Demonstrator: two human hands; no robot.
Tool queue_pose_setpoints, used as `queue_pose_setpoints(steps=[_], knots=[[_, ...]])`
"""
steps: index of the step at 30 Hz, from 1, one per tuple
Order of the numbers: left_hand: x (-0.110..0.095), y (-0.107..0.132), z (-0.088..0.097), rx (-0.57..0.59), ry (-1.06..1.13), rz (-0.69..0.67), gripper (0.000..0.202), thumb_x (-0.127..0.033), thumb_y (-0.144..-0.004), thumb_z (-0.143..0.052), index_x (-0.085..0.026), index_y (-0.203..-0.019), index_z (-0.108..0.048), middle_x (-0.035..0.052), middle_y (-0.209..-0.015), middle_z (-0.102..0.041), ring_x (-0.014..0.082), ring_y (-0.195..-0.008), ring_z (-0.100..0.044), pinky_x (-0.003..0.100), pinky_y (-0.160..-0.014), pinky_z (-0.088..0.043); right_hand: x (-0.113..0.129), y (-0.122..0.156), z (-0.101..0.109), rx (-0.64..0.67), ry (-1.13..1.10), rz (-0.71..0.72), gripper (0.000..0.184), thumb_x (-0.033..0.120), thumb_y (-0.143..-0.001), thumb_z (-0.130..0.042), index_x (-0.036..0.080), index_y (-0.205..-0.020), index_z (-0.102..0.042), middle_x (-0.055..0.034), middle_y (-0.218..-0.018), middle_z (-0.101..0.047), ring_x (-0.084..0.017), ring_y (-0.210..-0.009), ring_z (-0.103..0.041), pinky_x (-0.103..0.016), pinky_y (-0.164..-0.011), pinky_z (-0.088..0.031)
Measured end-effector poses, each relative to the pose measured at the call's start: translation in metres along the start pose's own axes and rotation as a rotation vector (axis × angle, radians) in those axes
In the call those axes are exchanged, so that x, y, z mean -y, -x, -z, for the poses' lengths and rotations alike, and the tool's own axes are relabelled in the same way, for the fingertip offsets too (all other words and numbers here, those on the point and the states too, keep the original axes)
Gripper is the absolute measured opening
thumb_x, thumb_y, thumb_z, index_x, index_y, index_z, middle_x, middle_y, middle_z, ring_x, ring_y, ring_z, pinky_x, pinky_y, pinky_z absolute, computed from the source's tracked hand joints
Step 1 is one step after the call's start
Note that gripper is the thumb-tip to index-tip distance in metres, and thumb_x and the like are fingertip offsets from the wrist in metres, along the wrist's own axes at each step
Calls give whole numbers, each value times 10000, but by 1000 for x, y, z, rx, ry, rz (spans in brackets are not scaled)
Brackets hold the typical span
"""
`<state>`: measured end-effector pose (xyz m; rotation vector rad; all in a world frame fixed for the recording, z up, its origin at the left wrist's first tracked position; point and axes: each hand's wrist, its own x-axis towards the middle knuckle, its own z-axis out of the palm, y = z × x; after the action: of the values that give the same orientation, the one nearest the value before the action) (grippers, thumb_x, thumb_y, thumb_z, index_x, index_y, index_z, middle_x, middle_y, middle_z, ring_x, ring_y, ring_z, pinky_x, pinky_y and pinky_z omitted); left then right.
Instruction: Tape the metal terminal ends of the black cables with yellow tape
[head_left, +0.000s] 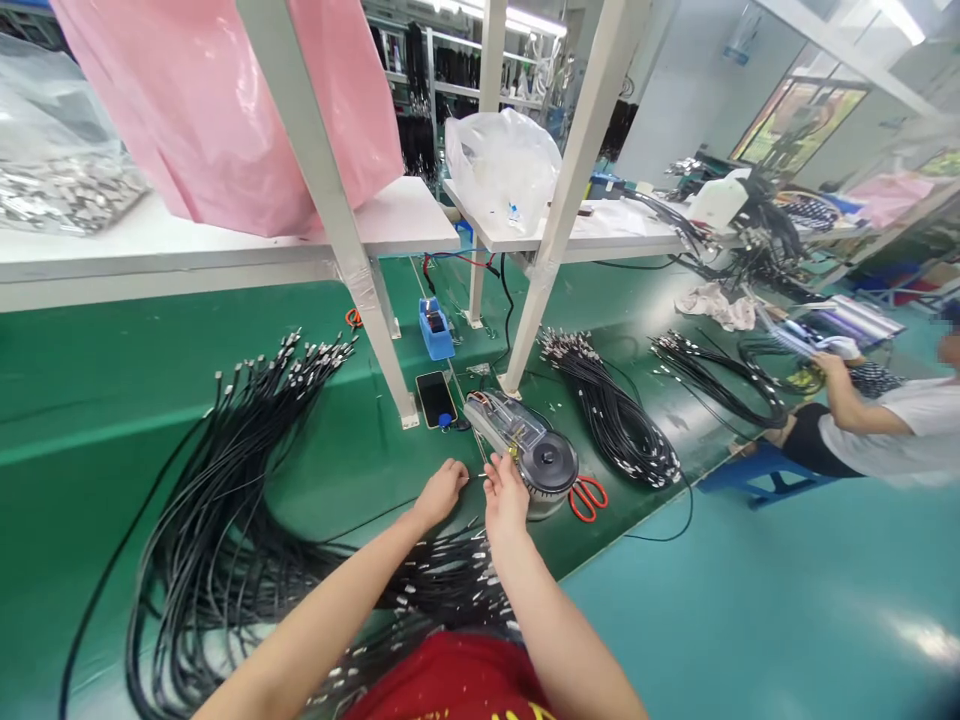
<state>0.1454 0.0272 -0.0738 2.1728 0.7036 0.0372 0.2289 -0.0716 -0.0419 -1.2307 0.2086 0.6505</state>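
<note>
On the green bench (45,400), clock positions were read from the pair of hands, with 12 pointing away from the wearer. At 10 o'clock, on the white shelf (420,215), lay a clear bag (67,190) of small metal parts; a large pink bag (225,120) stood beside it at 11. At 9, a large bundle of black cables (225,510) curved across the bench, metal-tipped ends fanned outward. Toward 12 sat a blue tape dispenser (435,335), with a phone (431,392) lying flat just on the near side of it.

Left hand (444,490): fingertips pinched together on a thin black cable (375,517), which trailed off toward 8; its tip stuck out into the gap between the hands. At 6, more metal-tipped cable ends lay near the wearer's body. Right hand (507,495): raised beside the tip, fingers curved; grip could not be told, the fingertips being too small in view. Just beyond it, at 2 to 3, stood a round-reel machine (551,462). Red-handled scissors (589,498) lay next to that at 3. At 2 rested a looped cable bundle (615,410). Farther off, near 3, a seated co-worker (885,430) reached toward the bench.
</note>
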Motion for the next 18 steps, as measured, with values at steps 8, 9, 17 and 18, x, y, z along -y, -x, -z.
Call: queue_pose_setpoints(steps=[8, 9, 17, 18], knots=[[-14, 61, 49, 13, 463, -27, 436, -495, -923, -482, -131, -1017, -704, 50, -817, -702, 184, -756, -591, 261, -712, -451, 22, 32, 17, 180, 162, 9, 301, 441, -740, -724, 155, -835, -719, -102, -823, -745, -173, -630, -644, -261, -537, -463], [-16, 69, 54, 16, 517, -7, 440, -509, -903, -514, -126, -978, -716, 52, -803, -698, 174, -711, -572, 258, -688, -445, 30, 39, 24, 254, 274, 68, 295, 440, -770, -703, 154, -836, -725, -98, -813, -742, -179, -640, -638, -272, -560, -464], [-29, 111, 68, -1, 711, 58, 380, -486, -894, -556, -138, -1013, -651, 33, -770, -664, 127, -616, -509, 236, -629, -420, 104, 7, 68, 35, 1349, 886, 385, 170, -929, -395, 116, -1237, -619, -163, -1074, -703, -268, -984, -572, -402, -863, -409], [-34, 114, 70, -13, 713, 53, 362, -480, -892, -562, -141, -976, -656, 35, -777, -665, 135, -651, -531, 236, -649, -429, 106, 3, 68, 40, 1451, 877, 388, 133, -913, -402, 98, -1231, -622, -173, -1040, -706, -266, -948, -584, -401, -851, -406]])
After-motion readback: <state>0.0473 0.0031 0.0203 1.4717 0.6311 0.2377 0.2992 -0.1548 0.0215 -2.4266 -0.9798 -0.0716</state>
